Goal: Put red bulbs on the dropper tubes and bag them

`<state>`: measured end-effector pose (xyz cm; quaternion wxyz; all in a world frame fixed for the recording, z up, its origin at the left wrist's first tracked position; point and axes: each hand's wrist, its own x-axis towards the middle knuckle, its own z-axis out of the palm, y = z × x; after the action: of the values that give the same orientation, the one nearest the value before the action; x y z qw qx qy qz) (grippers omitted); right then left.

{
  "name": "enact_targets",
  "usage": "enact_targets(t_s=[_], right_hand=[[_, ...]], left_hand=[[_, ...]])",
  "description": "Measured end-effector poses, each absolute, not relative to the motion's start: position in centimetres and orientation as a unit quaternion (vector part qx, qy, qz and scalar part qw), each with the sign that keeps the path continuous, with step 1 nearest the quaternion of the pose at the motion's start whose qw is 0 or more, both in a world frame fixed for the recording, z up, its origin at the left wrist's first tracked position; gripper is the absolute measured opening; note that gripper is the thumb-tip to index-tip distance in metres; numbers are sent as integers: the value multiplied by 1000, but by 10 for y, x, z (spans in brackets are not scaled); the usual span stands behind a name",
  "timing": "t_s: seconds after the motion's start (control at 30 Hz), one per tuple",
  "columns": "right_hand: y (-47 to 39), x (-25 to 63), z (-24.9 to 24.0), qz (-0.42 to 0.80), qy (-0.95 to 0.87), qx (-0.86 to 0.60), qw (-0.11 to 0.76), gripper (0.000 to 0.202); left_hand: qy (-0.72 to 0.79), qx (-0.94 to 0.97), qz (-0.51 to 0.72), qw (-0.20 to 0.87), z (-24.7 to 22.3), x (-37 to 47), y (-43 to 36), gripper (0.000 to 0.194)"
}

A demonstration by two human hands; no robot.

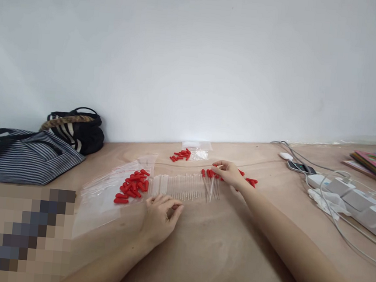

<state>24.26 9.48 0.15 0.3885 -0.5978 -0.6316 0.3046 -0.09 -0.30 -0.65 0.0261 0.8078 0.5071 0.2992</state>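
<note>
Clear glass dropper tubes [177, 186] lie side by side in a row on the wooden table. At the row's right end, several droppers [203, 173] have red rubber bulbs on them. My right hand [226, 172] is closed in a pinch on a red-bulbed dropper [211, 191], whose tube points toward me. My left hand [162, 215] rests on the table just in front of the tubes, fingers loosely bent, thumb apart, with nothing visible in it. Left of the row, a pile of loose red rubber bulbs [133, 186] lies on clear plastic bags [100, 201].
More red bulbs [180, 155] lie at the back beside a small clear bag [200, 151]. Others [252, 181] are right of my right hand. A striped bag [28, 155] and a black bag [88, 134] stand left. Right are a power strip [350, 197], cables and colourful boards [375, 164].
</note>
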Motion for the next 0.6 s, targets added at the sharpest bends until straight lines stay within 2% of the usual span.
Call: enact_targets(t_s=[0.23,0.37,0.5,0.6], right_hand=[[115,222,-9,196,-658,-647,331,24],[113,216,-9,151,-678,-652,304,25],[108,219,-6,126,-686,-650,303,29],[102,233,-4,114,-682,-652,310,26]], left_hand=[[525,807,272,-1,-10,-4,-1,11],[549,796,249,-54,-6,-9,10,10],[597,764,198,-142,9,-15,29,22],[636,740,136,-170,18,-19,44,30]])
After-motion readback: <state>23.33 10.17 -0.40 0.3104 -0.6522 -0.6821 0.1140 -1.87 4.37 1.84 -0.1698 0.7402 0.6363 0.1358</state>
